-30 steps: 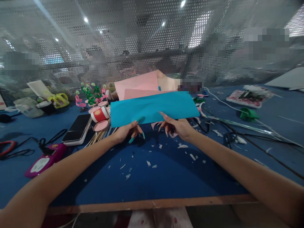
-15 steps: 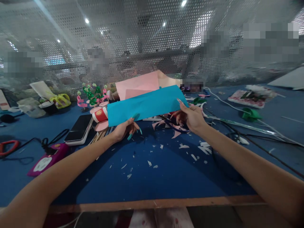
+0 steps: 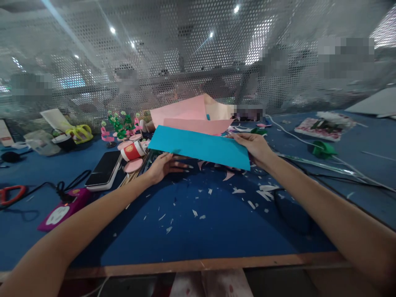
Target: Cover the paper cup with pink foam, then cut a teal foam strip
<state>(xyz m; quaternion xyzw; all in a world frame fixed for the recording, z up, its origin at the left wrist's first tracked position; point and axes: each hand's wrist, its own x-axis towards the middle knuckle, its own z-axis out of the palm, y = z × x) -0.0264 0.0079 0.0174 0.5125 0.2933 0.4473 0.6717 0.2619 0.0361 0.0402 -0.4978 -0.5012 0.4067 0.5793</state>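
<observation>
A strip of blue paper (image 3: 199,146) is held above the table between my two hands. My left hand (image 3: 162,167) grips its lower left edge, with the thumb against the edge and the other fingers underneath. My right hand (image 3: 255,148) pinches the upper right part of the strip. Behind the strip stand sheets of pink paper (image 3: 179,110) and a cream sheet (image 3: 218,108). Left of it a red and white paper cup (image 3: 133,150) lies on its side near a pink disc (image 3: 133,166).
White paper scraps (image 3: 238,191) litter the blue table (image 3: 192,241). On the left are a dark-screened phone (image 3: 104,168), a purple device with a cord (image 3: 60,209) and small pink-and-green paper crafts (image 3: 119,126). Cables (image 3: 334,178) and a green roll (image 3: 323,149) lie right. A perforated screen (image 3: 182,62) rises behind.
The blue strip has tilted, its right end dropping and its left end rising, which uncovers more of the pink paper behind. My left fingers have straightened beneath it.
</observation>
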